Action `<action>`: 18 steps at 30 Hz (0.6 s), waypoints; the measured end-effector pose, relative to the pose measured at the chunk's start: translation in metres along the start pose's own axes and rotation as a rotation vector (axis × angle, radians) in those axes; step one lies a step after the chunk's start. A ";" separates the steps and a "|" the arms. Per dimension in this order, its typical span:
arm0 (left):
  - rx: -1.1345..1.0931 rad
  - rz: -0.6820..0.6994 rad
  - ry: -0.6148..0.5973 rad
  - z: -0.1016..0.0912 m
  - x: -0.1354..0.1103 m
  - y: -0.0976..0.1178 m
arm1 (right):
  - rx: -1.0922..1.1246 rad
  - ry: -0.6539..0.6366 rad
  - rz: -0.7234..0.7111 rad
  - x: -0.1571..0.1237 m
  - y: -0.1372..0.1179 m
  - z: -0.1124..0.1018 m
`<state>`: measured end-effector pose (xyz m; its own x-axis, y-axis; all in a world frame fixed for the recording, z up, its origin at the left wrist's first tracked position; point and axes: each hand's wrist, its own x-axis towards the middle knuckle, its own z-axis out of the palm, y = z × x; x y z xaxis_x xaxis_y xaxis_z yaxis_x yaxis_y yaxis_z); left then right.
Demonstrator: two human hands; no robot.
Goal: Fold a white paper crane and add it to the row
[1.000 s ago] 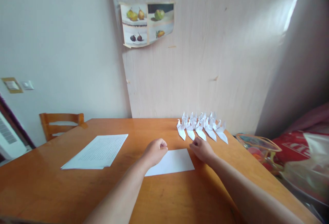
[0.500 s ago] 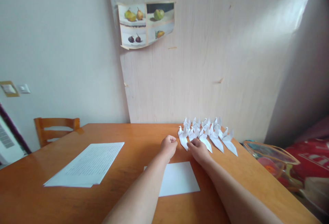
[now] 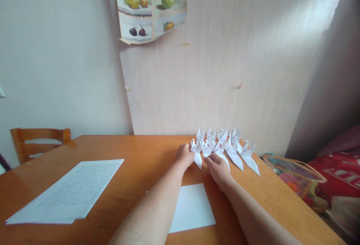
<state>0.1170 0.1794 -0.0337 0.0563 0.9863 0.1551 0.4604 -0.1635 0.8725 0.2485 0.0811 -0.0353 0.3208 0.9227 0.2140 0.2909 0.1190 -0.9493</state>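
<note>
White folded paper cranes stand in two rows at the table's far right. My left hand (image 3: 185, 155) is at the left side of the leftmost front crane (image 3: 196, 150), its fingers curled against the bird's edge. My right hand (image 3: 218, 167) is closed at the near end of the second front crane (image 3: 207, 148), where the fingers hide the lower part of that bird. A blank white sheet of paper (image 3: 194, 207) lies between my forearms, partly covered by the left one.
A stack of printed sheets (image 3: 73, 188) lies on the left of the wooden table (image 3: 135, 170). A chair (image 3: 41, 138) stands behind its far left edge. Fruit pictures (image 3: 152, 14) hang on the wall panel. Beyond the right edge are a rimmed basket (image 3: 295, 168) and a red bag (image 3: 343, 173).
My left hand has moved forward to meet the leftmost front crane. My right hand stays by the second crane. The view has shifted slightly, so the printed sheets appear farther left.
</note>
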 end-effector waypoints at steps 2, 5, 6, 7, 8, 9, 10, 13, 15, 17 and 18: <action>0.000 -0.005 -0.006 0.000 0.001 0.002 | 0.005 -0.008 0.014 0.000 0.000 0.000; -0.013 -0.008 -0.015 -0.002 -0.001 0.005 | 0.010 -0.018 0.035 0.000 0.000 0.000; -0.021 -0.008 -0.016 -0.004 -0.002 0.006 | 0.010 -0.019 0.041 0.000 0.000 0.001; -0.030 -0.006 -0.015 -0.007 -0.004 0.007 | 0.009 -0.019 0.046 0.000 -0.001 0.001; -0.040 -0.004 -0.012 -0.011 -0.006 0.008 | 0.008 -0.019 0.049 0.000 -0.001 0.001; -0.051 -0.003 -0.006 -0.016 -0.009 0.010 | 0.006 -0.018 0.050 0.000 -0.002 0.001; -0.062 0.000 0.001 -0.021 -0.012 0.012 | 0.003 -0.018 0.050 -0.001 -0.003 0.001; -0.112 0.011 0.002 -0.043 -0.028 0.019 | -0.010 -0.023 0.047 -0.001 -0.005 0.000; -0.158 0.021 -0.027 -0.059 -0.044 0.024 | -0.022 -0.036 0.048 -0.002 -0.006 -0.001; -0.201 0.020 -0.065 -0.076 -0.063 0.028 | -0.032 -0.052 0.048 -0.003 -0.008 -0.002; -0.219 0.017 -0.084 -0.084 -0.074 0.028 | -0.036 -0.063 0.047 -0.004 -0.010 -0.003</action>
<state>0.0519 0.1004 0.0184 0.1397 0.9803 0.1395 0.2559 -0.1718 0.9513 0.2468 0.0752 -0.0262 0.2782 0.9481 0.1538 0.3093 0.0631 -0.9489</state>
